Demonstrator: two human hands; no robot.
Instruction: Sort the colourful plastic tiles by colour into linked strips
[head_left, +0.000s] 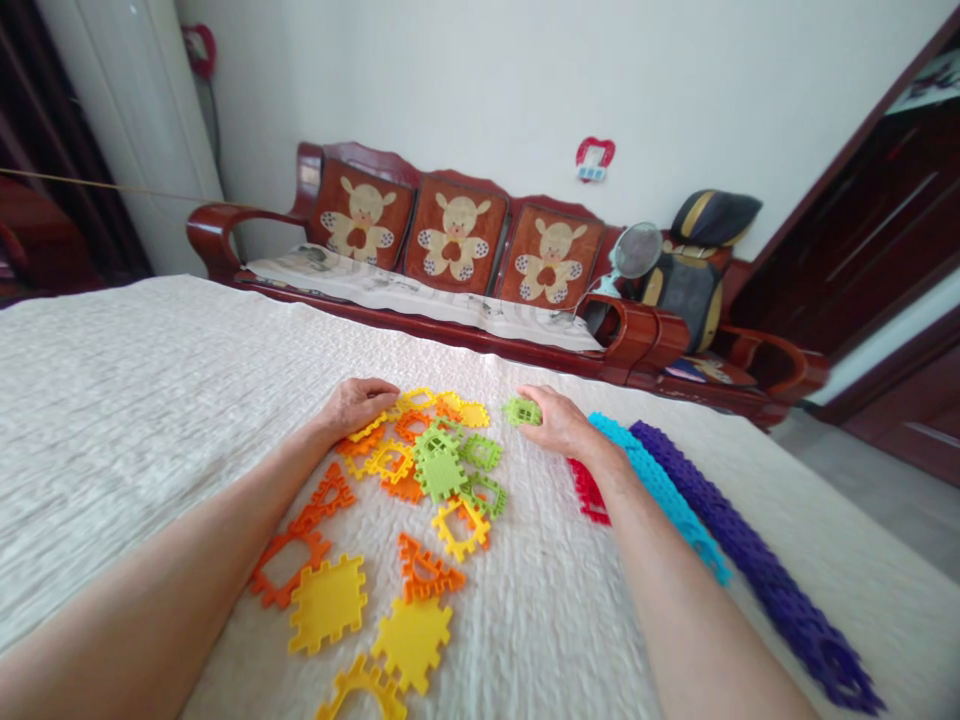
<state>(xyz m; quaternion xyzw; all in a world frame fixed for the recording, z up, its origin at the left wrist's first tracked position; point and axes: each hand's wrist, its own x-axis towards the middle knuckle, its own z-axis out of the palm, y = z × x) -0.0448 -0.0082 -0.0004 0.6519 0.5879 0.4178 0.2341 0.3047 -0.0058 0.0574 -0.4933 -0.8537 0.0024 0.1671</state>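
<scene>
My right hand (556, 420) is closed on a light-green interlocking plastic piece (523, 411) with a lattice window, just above the cloth. My left hand (360, 405) rests at the far left edge of a loose pile, fingers curled together. A yellow piece (369, 429) lies against its underside; whether the fingers grip anything is hidden. In the pile, green notched pieces (440, 465) lie over orange and yellow ones. Closer to me are an orange triangle (426, 570), an orange frame (289, 567) and yellow square plates (328, 604).
Right of the pile, partly behind my right forearm, lie red pieces (590, 492), a turquoise row (660, 490) and a long purple row (750, 560). A white textured cloth (165, 400) covers the table. Beyond stands a wooden sofa (465, 325) with brown cushions and a small fan (636, 250).
</scene>
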